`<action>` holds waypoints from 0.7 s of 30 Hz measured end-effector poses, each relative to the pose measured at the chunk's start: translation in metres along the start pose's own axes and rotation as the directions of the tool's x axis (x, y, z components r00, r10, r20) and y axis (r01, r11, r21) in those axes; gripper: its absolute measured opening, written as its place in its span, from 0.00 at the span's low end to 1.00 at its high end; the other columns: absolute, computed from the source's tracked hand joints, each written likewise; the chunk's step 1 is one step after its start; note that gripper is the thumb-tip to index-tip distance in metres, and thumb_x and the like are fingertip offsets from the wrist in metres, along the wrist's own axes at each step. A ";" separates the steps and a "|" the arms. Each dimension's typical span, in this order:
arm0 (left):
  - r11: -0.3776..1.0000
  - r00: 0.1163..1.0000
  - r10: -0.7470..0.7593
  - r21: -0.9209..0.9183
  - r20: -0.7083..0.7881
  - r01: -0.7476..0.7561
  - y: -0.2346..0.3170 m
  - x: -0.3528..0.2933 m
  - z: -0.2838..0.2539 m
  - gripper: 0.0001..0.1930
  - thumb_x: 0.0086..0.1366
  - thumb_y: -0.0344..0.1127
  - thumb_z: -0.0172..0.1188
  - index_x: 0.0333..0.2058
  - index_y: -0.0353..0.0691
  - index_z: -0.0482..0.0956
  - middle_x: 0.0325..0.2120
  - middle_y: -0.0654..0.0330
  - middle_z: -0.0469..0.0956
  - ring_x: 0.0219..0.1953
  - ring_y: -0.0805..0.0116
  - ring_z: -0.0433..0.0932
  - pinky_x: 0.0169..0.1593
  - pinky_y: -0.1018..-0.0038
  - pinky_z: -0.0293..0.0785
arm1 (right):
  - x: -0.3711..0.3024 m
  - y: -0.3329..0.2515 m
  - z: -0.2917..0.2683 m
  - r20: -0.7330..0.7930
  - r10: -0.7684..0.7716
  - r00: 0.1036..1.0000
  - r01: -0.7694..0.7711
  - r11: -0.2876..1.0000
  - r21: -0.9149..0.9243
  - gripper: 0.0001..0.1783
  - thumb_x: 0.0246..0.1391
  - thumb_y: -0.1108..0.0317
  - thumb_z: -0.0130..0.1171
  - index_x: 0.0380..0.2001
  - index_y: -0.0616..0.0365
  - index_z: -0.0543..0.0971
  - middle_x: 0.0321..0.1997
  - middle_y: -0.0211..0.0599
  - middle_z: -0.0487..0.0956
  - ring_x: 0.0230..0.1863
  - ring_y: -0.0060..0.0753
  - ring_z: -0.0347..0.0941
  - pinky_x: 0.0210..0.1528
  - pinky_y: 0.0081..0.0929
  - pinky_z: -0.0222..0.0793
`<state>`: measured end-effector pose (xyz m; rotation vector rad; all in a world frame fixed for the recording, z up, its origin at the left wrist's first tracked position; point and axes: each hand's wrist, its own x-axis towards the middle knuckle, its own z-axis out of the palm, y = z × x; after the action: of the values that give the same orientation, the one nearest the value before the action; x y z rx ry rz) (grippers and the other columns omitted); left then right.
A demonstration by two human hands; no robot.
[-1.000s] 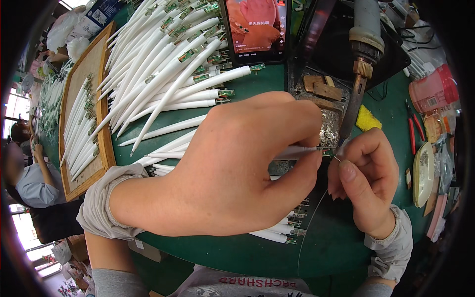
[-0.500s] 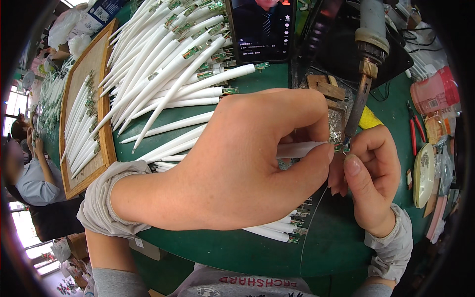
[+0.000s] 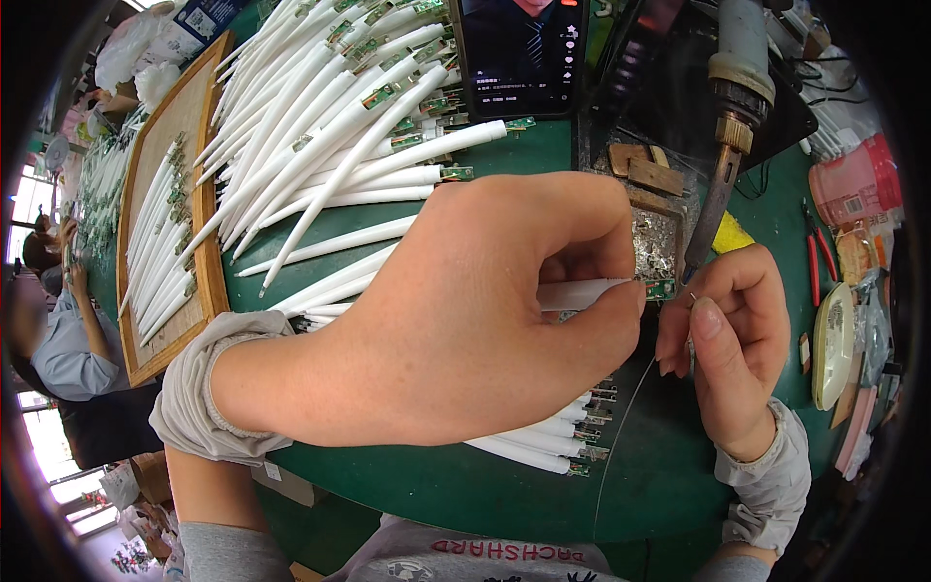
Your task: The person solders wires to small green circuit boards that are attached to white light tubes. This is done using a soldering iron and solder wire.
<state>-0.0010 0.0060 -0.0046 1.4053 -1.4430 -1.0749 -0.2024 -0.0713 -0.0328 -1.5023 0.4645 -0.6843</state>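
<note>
My left hand (image 3: 456, 301) is closed in a pinch around a white plastic tube (image 3: 582, 294). A small green circuit board (image 3: 661, 289) sticks out of the tube's right end. Facing it, my right hand (image 3: 729, 335) is closed, thumb against fingers, with the silvery end of a thin wire (image 3: 692, 297) showing at the fingertips. A fine grey strand (image 3: 618, 432) runs from below those fingers to the table's front edge. Just above the board and right hand is the tip of a soldering iron (image 3: 720, 179), apart from the board.
Many similar white tubes (image 3: 320, 145) with boards lie piled at the left. A wood-framed tray (image 3: 221, 194) holds more. Behind the hands are a phone (image 3: 519, 58), wood blocks (image 3: 655, 176) and a yellow sponge (image 3: 732, 233). Red-handled pliers (image 3: 813, 254) and a dish (image 3: 832, 344) lie right.
The board has come away from the iron's tip as my left hand shifted slightly left. My right hand has moved a little right, away from the board, still pinching.
</note>
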 end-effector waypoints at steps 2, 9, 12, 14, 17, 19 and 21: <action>1.000 1.000 0.017 0.019 -0.007 -0.017 0.000 0.000 0.000 0.03 0.57 0.26 0.59 0.28 0.33 0.75 0.25 0.65 0.74 0.28 0.82 0.71 0.28 0.84 0.66 | 0.000 0.001 0.000 -0.009 0.008 1.000 -0.008 1.000 -0.001 0.08 0.59 0.73 0.50 0.37 0.64 0.63 0.26 0.38 0.74 0.23 0.17 0.67 0.26 0.13 0.63; 0.952 0.971 0.233 0.214 -0.047 -0.218 -0.006 -0.001 0.004 0.02 0.54 0.23 0.59 0.27 0.33 0.75 0.22 0.63 0.73 0.23 0.79 0.71 0.25 0.82 0.66 | -0.001 0.005 0.001 -0.040 0.004 0.999 -0.003 1.000 0.016 0.08 0.59 0.73 0.50 0.38 0.63 0.62 0.26 0.38 0.74 0.23 0.18 0.67 0.26 0.13 0.63; 0.939 0.945 0.309 0.192 -0.107 -0.285 -0.009 -0.001 0.010 0.05 0.50 0.21 0.61 0.27 0.32 0.75 0.21 0.59 0.72 0.23 0.74 0.72 0.24 0.79 0.67 | -0.001 0.007 0.001 -0.046 0.007 0.999 -0.007 1.000 0.007 0.08 0.59 0.74 0.50 0.37 0.63 0.62 0.26 0.37 0.74 0.23 0.17 0.67 0.25 0.12 0.63; 0.924 0.943 0.323 0.244 -0.083 -0.295 -0.007 -0.003 0.009 0.06 0.49 0.20 0.61 0.27 0.31 0.75 0.21 0.58 0.73 0.23 0.71 0.73 0.25 0.77 0.68 | -0.001 0.008 0.001 -0.047 0.028 0.999 -0.028 1.000 0.014 0.08 0.59 0.74 0.50 0.37 0.63 0.62 0.26 0.37 0.74 0.24 0.17 0.68 0.25 0.12 0.63; 0.894 0.930 0.363 0.303 -0.060 -0.330 -0.005 -0.006 0.011 0.08 0.47 0.19 0.62 0.28 0.30 0.75 0.22 0.55 0.73 0.23 0.65 0.73 0.25 0.75 0.68 | -0.001 0.007 0.002 -0.059 0.044 0.997 -0.042 0.999 0.023 0.08 0.59 0.75 0.50 0.37 0.63 0.62 0.26 0.37 0.73 0.24 0.17 0.68 0.25 0.12 0.63; 0.882 0.919 0.389 0.312 -0.060 -0.353 -0.005 -0.009 0.013 0.08 0.46 0.19 0.62 0.28 0.30 0.75 0.23 0.54 0.74 0.23 0.63 0.74 0.24 0.74 0.69 | 0.000 0.009 0.000 -0.040 0.026 0.999 -0.025 0.999 0.023 0.08 0.59 0.75 0.50 0.37 0.63 0.62 0.27 0.37 0.73 0.24 0.17 0.68 0.25 0.13 0.63; 0.872 0.922 0.386 0.338 -0.028 -0.355 -0.004 -0.012 0.014 0.09 0.46 0.19 0.62 0.28 0.30 0.75 0.24 0.54 0.74 0.24 0.61 0.74 0.24 0.73 0.68 | -0.001 0.010 -0.001 -0.024 0.009 1.000 -0.009 1.000 0.018 0.08 0.59 0.75 0.50 0.37 0.63 0.62 0.27 0.37 0.73 0.24 0.18 0.68 0.25 0.13 0.63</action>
<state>-0.0133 0.0179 -0.0125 1.3033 -1.7895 -0.5324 -0.2023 -0.0723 -0.0427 -1.4755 0.4821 -0.6989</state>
